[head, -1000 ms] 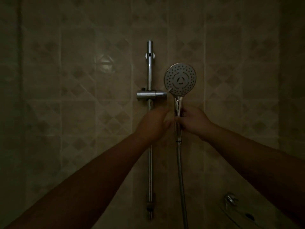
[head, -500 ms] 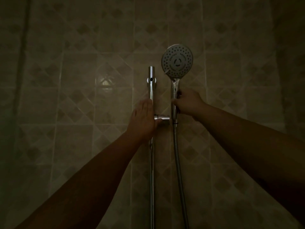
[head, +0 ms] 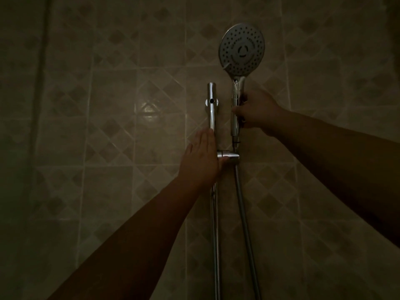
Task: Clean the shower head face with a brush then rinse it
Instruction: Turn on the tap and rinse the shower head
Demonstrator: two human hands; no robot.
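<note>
The shower head (head: 241, 49) is gripped by curled right hand (head: 257, 111) fingers right of the rail (head: 211, 109); the holder (head: 228, 158) is touched by the flat, straight-fingered left hand (head: 200, 161).

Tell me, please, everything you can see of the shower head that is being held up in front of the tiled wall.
The shower head is a round, grey-faced disc dotted with dark nozzle holes around a central ring, on a shiny chrome handle. It stands upright, face toward the camera, lifted clear above the bracket on the rail. The right hand grips its handle; a metal hose hangs down from its lower end.
</note>
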